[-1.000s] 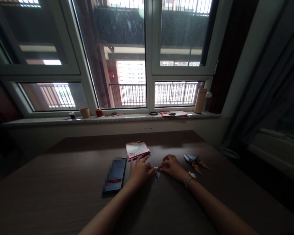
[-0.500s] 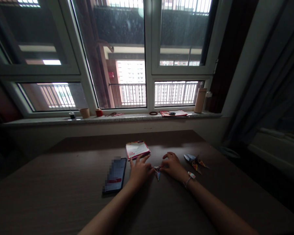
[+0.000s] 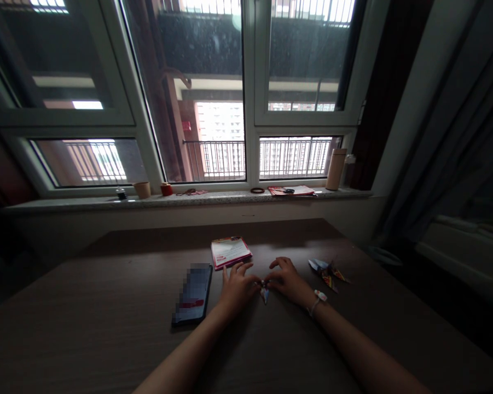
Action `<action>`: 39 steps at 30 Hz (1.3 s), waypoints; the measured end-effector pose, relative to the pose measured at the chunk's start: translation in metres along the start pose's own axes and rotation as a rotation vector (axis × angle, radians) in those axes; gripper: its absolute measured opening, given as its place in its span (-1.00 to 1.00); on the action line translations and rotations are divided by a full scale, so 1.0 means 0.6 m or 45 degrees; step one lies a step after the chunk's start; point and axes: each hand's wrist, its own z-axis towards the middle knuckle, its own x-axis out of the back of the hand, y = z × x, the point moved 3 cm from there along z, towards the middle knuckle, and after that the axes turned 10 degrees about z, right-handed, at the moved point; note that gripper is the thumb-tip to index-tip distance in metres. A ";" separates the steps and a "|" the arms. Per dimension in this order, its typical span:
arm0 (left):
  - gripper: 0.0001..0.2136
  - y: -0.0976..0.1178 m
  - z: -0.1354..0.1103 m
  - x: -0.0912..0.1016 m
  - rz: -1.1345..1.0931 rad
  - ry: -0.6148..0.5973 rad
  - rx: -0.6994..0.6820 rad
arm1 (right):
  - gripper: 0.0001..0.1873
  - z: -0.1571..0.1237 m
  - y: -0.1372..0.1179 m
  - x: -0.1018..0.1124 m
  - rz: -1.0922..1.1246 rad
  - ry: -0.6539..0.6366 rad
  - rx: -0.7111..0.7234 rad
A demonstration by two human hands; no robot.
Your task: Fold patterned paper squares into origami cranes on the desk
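Observation:
A small folded piece of patterned paper (image 3: 264,290) lies on the dark wooden table (image 3: 106,328) between my two hands. My left hand (image 3: 237,285) pinches its left side, with the other fingers stretched toward a stack of paper sheets (image 3: 230,251). My right hand (image 3: 288,280) pinches its right side, fingers curled; a white band sits on that wrist. Both hands rest on the tabletop.
A phone (image 3: 193,294) lies left of my left hand. Folded paper figures (image 3: 327,272) lie to the right. The windowsill (image 3: 230,198) holds small cups (image 3: 142,189), a red booklet (image 3: 292,190) and a tall tan bottle (image 3: 336,168). Curtains hang at right.
Both hands have stayed on the small paper, shifting a little away from me; the fingers have worked slightly on the fold.

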 end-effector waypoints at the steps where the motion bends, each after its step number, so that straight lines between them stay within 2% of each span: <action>1: -0.83 0.000 0.000 -0.001 0.010 0.000 -0.007 | -0.83 0.000 -0.001 0.000 -0.013 -0.005 0.009; 9: -0.84 0.005 0.005 0.008 0.131 -0.012 -0.081 | -0.82 0.000 -0.011 0.001 -0.156 -0.056 0.050; 18: -0.85 0.003 0.002 0.003 0.075 0.008 -0.046 | -0.79 -0.004 -0.004 -0.004 -0.106 -0.010 0.039; 24: -0.85 0.006 0.003 0.007 0.056 -0.009 -0.025 | -0.78 -0.003 -0.013 -0.002 -0.160 -0.038 0.083; 35: -0.84 0.004 0.000 -0.003 0.072 0.037 -0.056 | -0.82 0.000 0.002 -0.004 0.004 -0.007 -0.030; 39: -0.84 0.005 0.000 -0.001 0.104 0.033 -0.044 | -0.82 0.000 0.003 -0.003 -0.021 0.026 -0.059</action>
